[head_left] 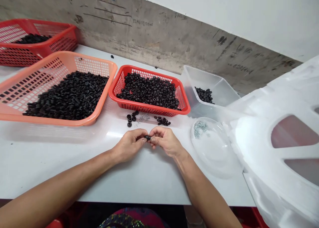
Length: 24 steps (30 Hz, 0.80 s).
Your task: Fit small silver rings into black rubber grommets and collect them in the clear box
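Between the fingertips of both hands is a small black plastic part (147,137), partly hidden by the fingers. My left hand (131,143) pinches its left end, and my right hand (166,141) pinches the right end. Both hands are just above the white table (139,181). Just beyond them lie a few round black ring-like pieces (129,119), a scatter of tiny silvery bits (144,117) and a small pile of black pieces (163,121). Behind these stands a red basket (149,108) holding many round black parts (149,91).
An orange basket (82,122) of small black parts stands left, with another red basket (62,38) behind it. To the right are a clear bin (221,91) with black parts, a clear dish (211,151) with tiny metal bits, and a large white plastic object (261,155). A wall (154,32) rises behind.
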Each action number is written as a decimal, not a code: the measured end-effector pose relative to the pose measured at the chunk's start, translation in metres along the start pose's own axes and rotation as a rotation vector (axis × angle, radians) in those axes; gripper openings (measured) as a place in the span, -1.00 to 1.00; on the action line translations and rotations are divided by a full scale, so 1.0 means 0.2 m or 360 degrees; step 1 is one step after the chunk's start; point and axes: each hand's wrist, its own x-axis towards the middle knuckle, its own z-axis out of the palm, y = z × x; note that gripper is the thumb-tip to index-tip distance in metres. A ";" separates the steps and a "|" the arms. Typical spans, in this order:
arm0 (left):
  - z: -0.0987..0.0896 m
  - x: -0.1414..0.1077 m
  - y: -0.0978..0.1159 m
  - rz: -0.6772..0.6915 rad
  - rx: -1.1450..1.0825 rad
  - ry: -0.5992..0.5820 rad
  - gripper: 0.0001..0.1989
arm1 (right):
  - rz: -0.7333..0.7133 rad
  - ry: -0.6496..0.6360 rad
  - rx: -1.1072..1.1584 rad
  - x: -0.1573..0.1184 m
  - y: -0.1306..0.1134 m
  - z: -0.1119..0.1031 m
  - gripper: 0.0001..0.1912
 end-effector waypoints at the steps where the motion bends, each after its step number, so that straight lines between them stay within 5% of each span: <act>1: 0.00 0.00 0.00 0.0059 0.0031 0.0004 -0.82 | 0.0030 -0.0035 0.0043 0.00 0.01 0.00 -0.72; 15: 0.01 0.00 -0.11 0.0371 0.0208 0.0306 -0.83 | 0.0003 -0.0366 0.0349 0.01 0.05 0.00 -0.58; 19: 0.02 0.00 -0.09 0.0465 0.0132 0.0277 -0.71 | -0.0053 -0.0319 0.0282 0.01 0.05 0.02 -0.62; 24: 0.03 -0.03 -0.07 0.0254 0.0068 0.0059 -0.60 | -0.0122 -0.0373 0.0128 -0.01 0.03 0.05 -0.65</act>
